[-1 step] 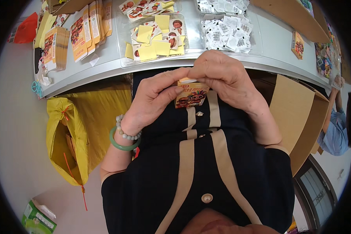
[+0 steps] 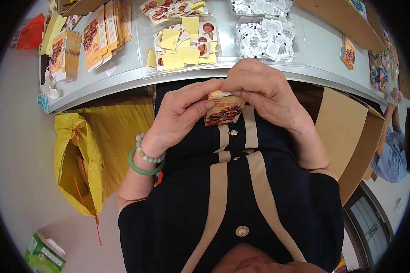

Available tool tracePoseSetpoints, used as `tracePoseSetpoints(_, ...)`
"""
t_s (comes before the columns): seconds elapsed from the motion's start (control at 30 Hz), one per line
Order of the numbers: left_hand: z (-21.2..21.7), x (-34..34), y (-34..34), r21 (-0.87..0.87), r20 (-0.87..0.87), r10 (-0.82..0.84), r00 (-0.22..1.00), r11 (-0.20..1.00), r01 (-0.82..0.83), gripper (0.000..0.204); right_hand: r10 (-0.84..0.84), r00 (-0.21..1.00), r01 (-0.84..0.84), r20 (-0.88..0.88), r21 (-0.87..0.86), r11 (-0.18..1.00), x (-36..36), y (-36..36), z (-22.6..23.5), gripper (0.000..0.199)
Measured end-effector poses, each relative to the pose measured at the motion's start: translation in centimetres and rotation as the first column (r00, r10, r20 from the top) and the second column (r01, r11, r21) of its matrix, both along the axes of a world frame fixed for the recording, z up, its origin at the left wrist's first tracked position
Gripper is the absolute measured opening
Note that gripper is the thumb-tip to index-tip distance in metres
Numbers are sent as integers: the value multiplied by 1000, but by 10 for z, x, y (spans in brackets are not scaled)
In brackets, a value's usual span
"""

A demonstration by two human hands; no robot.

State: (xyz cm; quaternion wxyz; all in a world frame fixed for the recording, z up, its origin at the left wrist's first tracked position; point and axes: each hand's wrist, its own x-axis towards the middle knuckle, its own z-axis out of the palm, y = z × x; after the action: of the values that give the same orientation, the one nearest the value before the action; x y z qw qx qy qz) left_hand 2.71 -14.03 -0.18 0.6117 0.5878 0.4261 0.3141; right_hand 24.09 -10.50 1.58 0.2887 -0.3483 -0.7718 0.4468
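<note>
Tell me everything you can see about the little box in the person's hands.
The small box looks like thin printed card, orange-yellow, with colourful cartoon figures and lettering on the broad side in view. It is held slightly tilted in front of the dark top. The left hand grips its upper left corner; fingers of the right hand are at its upper end, partly hiding it. Its contents cannot be seen.

From where I stand I count two hands, the left hand (image 2: 180,103) and the right hand (image 2: 262,88), around one small printed box (image 2: 224,113). One wrist carries one beaded bracelet (image 2: 149,158) and one green bangle (image 2: 143,170). There are two heaps of cards (image 2: 182,53), two of white packets (image 2: 266,42), three pearly buttons (image 2: 242,231), one yellow sack (image 2: 120,141), one green pack (image 2: 43,255) and one co-worker (image 2: 392,155); overlapping cards and packets defy counting.
</note>
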Motion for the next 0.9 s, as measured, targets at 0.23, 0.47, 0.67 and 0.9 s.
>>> tracePoseSetpoints(0.23,-1,1,2,-24,10,2,1000,1000,-2,36,16,993,-33,114,143,989,0,0,1,28)
tracePoseSetpoints(0.47,-9,2,-6,-249,125,176,976,958,-141,31,-131,973,98,189,171,980,-6,-18,0,27)
tracePoseSetpoints(0.67,-13,6,-16,-121,133,260,956,962,-244,24,-258,965,244,-56,-184,952,-8,-24,-13,25)
tracePoseSetpoints(0.9,-11,-1,-16,-110,129,267,955,961,-254,22,-181,982,184,-50,63,981,-7,-23,-15,17)
